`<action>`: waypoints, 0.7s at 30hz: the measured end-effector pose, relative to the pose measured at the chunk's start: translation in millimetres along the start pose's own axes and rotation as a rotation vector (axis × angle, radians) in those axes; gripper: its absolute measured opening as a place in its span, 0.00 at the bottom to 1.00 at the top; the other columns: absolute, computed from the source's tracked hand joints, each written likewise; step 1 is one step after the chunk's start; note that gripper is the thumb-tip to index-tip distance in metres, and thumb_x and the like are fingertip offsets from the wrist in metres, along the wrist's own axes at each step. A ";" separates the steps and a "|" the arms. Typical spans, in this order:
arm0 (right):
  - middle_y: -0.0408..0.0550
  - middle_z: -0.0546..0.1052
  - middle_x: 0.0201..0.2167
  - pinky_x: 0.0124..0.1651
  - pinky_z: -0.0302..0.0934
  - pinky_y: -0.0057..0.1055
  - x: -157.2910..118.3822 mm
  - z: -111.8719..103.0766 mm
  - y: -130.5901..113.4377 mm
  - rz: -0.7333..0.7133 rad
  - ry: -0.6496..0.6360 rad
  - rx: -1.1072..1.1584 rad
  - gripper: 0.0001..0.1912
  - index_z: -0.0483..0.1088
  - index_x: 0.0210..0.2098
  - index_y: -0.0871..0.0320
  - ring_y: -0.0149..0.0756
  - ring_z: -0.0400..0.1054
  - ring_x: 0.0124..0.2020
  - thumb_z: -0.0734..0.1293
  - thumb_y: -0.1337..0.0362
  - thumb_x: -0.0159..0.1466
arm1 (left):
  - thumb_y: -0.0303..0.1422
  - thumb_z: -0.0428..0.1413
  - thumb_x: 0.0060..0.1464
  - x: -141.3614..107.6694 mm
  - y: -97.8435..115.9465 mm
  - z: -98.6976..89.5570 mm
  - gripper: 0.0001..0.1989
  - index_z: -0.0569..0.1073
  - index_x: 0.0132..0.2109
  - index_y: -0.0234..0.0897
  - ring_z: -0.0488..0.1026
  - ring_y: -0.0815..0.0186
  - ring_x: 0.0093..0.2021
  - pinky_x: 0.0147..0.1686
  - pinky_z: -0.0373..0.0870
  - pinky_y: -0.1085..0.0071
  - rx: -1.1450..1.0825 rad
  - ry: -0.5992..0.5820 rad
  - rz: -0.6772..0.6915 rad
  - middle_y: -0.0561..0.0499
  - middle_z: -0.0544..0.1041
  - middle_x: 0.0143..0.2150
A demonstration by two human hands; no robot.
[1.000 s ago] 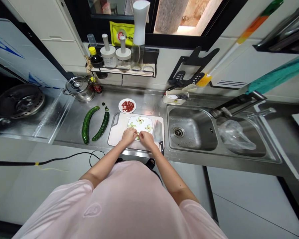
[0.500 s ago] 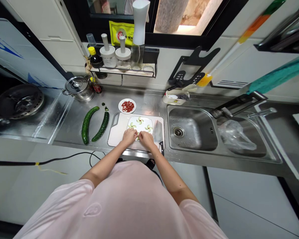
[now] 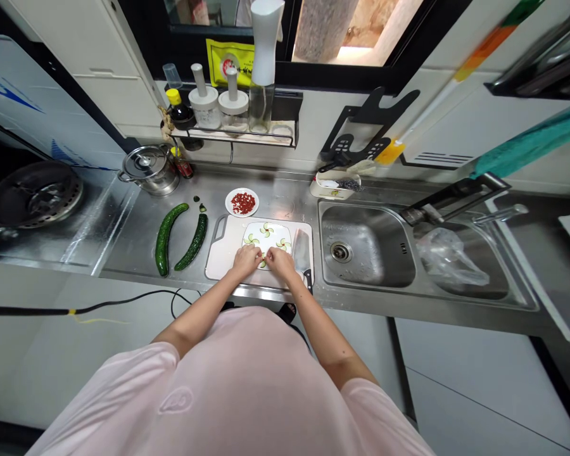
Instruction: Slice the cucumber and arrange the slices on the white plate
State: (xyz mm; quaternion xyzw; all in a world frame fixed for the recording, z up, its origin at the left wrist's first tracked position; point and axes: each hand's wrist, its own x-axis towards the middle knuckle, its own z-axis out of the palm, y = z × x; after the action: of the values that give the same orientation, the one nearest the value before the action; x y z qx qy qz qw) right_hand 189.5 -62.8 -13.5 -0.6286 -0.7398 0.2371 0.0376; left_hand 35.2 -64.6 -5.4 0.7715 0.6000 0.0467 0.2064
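Over a white plate (image 3: 266, 242), left hand (image 3: 247, 258) and right hand (image 3: 280, 262) beside green slices (image 3: 263, 262), each grip unclear.

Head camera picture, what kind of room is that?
It looks like a kitchen: there's a metal sink, a lidded pot, and a cutting board with a knife on it.

Plate (image 3: 267, 244) and knife (image 3: 302, 249) on cutting board (image 3: 225, 248), cucumbers (image 3: 166, 237) left, sink (image 3: 371, 253) right

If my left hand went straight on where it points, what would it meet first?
Probably your right hand, just past the green slices your left hand is at; depth is hard to judge.
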 end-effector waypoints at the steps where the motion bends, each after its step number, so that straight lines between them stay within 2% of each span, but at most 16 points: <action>1: 0.46 0.76 0.34 0.33 0.47 0.25 0.1 0.8 -0.2 0.004 -0.007 -0.005 0.08 0.70 0.35 0.56 0.33 0.65 0.34 0.61 0.61 0.62 | 0.35 0.53 0.55 0.0 0.1 -0.3 0.07 0.73 0.38 0.39 0.66 0.61 0.45 0.44 0.61 0.67 -0.001 -0.003 -0.001 0.47 0.71 0.40; 21: 0.46 0.75 0.35 0.33 0.47 0.26 -0.4 -1.7 3.2 -0.017 -0.004 -0.031 0.08 0.69 0.36 0.56 0.33 0.65 0.35 0.61 0.60 0.63 | 0.34 0.54 0.54 0.4 -1.9 -6.0 0.06 0.73 0.38 0.39 0.66 0.62 0.45 0.44 0.61 0.68 -0.035 0.000 -0.003 0.48 0.72 0.40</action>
State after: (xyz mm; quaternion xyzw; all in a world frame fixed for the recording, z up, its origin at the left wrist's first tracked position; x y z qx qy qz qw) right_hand 193.1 -62.4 -13.2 -0.6222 -0.7489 0.2264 0.0283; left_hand 31.7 -62.3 -0.8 0.7669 0.6001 0.0569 0.2201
